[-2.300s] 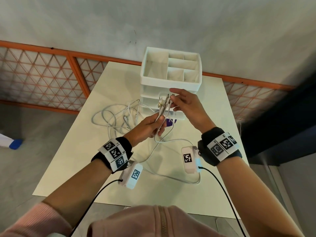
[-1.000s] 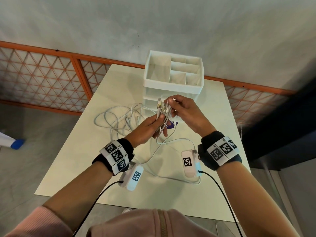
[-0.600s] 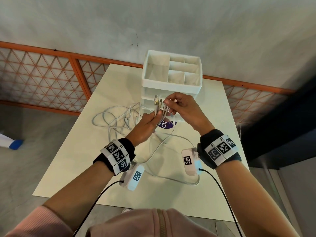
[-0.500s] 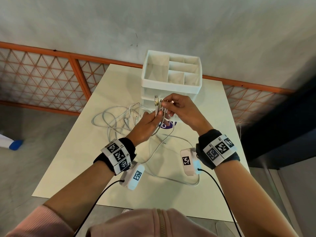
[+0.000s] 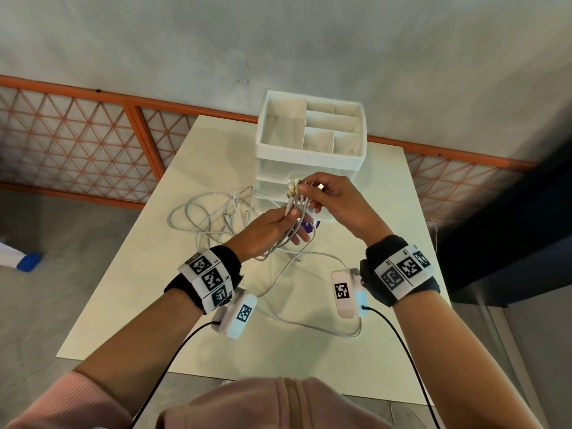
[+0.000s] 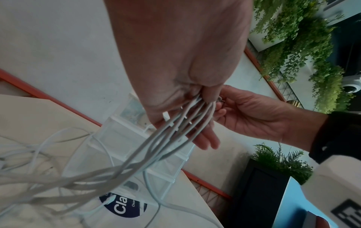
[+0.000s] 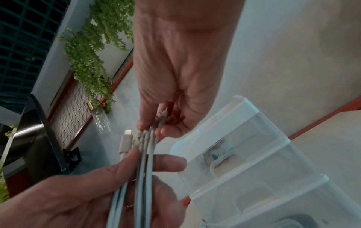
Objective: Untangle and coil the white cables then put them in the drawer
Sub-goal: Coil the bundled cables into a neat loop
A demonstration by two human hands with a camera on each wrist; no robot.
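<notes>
First, gather every plug end level before coiling, so the strands run parallel and the loops come out even. The left hand (image 5: 268,226) grips the white cables (image 5: 293,209) as a bundle just below the plugs. The right hand (image 5: 332,202) pinches the plug ends together. Slack trails on the tabletop (image 5: 161,280). Behind the hands stands the drawer unit (image 5: 309,164); its drawers appear closed.

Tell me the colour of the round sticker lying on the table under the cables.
Dark blue round sticker with white lettering, clearest in the left wrist view.
</notes>
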